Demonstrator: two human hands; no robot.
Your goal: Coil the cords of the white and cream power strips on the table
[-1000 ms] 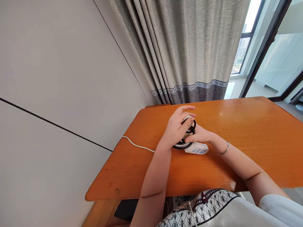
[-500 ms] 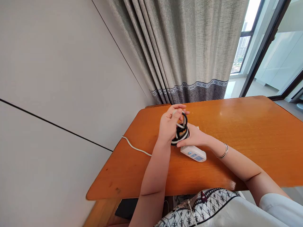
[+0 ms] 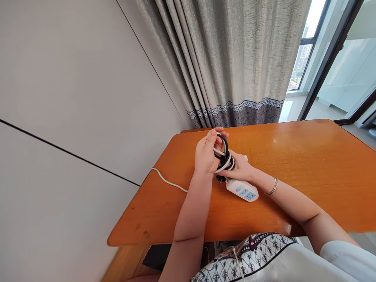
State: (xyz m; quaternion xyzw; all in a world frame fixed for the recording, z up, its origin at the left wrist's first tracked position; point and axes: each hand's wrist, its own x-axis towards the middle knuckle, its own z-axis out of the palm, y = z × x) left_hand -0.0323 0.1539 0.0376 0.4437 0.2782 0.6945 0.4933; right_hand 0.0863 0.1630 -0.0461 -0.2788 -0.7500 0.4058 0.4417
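A bundle of black and white cables point(image 3: 225, 159) is looped together between my two hands above the table. My left hand point(image 3: 206, 152) grips the upper loop, thumb on top and fingers behind it. From the right, my right hand point(image 3: 240, 167) closes round the lower part of the bundle; some of its fingers are hidden behind the coils. Just below that hand lies a white power strip point(image 3: 242, 190) with light-blue socket faces. A black plug point(image 3: 221, 179) hangs under the coils, beside the strip's left end.
The orange-brown wooden table point(image 3: 293, 164) reaches right towards a glass door. A white cable point(image 3: 169, 181) runs over its left side and passes behind my left forearm. A grey curtain point(image 3: 243, 58) hangs behind the table, and a pale wall point(image 3: 73, 98) borders the left.
My left hand has shifted slightly left, pulling the cable loop up and wider. The black plug now shows below the coils. The power strip has moved slightly right.
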